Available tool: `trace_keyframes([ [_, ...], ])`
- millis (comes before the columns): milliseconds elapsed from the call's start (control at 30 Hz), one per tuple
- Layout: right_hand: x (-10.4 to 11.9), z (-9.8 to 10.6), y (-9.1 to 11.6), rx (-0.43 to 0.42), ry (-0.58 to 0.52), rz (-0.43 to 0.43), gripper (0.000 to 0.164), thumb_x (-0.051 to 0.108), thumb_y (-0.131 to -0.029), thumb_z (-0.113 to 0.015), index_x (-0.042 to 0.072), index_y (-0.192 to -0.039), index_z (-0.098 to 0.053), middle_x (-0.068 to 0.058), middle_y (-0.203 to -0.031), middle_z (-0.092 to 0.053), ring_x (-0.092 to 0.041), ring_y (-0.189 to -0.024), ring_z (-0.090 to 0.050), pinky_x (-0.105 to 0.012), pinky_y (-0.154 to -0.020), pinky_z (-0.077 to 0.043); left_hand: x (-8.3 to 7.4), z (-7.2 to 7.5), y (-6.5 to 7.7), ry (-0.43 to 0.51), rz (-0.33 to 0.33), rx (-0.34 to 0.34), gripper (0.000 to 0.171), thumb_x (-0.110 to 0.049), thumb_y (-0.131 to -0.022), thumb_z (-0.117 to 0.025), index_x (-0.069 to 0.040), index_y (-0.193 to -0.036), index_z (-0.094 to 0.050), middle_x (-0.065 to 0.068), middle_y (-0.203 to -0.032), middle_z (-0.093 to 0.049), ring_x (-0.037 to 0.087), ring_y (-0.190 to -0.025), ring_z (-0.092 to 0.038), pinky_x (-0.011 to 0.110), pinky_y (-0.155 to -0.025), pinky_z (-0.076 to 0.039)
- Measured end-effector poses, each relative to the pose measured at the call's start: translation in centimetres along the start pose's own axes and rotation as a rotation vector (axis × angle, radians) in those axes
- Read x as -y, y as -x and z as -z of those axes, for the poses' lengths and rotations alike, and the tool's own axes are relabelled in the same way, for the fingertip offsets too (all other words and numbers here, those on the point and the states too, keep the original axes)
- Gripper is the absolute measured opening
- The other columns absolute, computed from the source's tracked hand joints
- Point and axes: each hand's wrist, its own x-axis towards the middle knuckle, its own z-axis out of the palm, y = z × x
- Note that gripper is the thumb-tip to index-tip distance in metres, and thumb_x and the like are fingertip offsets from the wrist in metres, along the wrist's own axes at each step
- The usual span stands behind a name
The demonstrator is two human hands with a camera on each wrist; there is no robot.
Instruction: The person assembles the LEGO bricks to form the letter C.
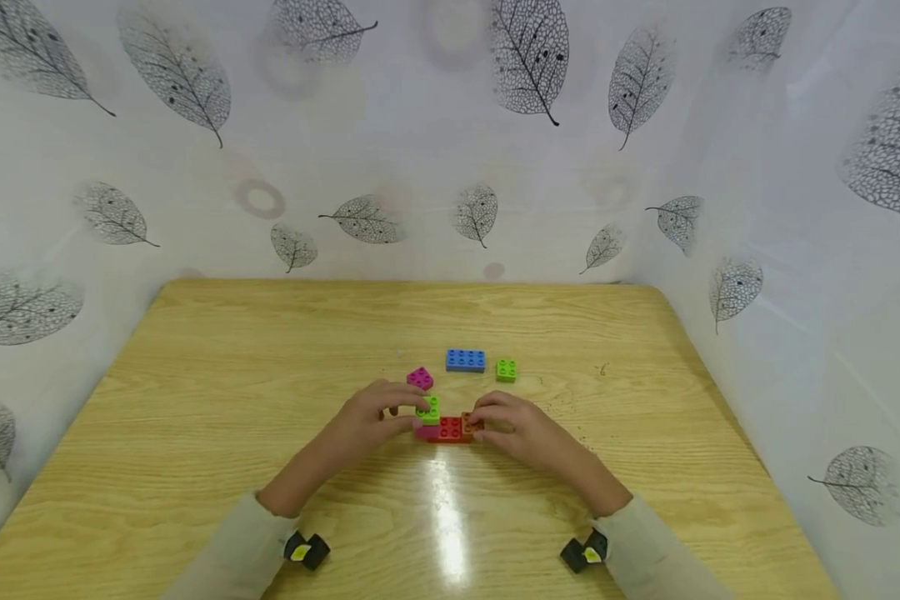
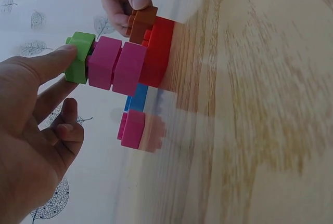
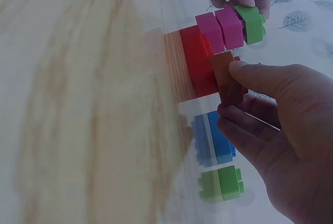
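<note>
The left hand (image 1: 375, 415), angled inward, pinches a green, square plastic block (image 2: 81, 64). The right hand (image 1: 519, 423), also inward, pinches a boxy, orange-brown plastic block (image 3: 225, 80).

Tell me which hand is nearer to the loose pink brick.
Left. Left hand is close, front-left of the pink brick; right hand is farther, front-right.

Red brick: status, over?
Left hand pinches green brick atop two pink bricks at left end of red brick. Right hand grips orange brick at right end, seating unclear. Nothing visibly in the way.
</note>
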Motion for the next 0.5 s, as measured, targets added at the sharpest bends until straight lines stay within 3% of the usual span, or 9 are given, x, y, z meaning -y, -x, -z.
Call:
trace_keyframes([
  [500,-0.14,-0.15,-0.01,-0.006,-0.009,0.005,0.018,0.015,-0.095,-0.071,0.015,-0.113,-0.074,0.003,-0.116,-0.065,-0.011,-0.103,-0.063,-0.028,-0.083,-0.055,-0.22,0.10,0.15,-0.118,0.045,0.005,0.020,-0.031,-0.096,-0.069,-0.032,-0.115,-0.074,-0.009,-0.131,-0.066,0.018,-0.105,-0.059,0.028,-0.077,-0.049],
])
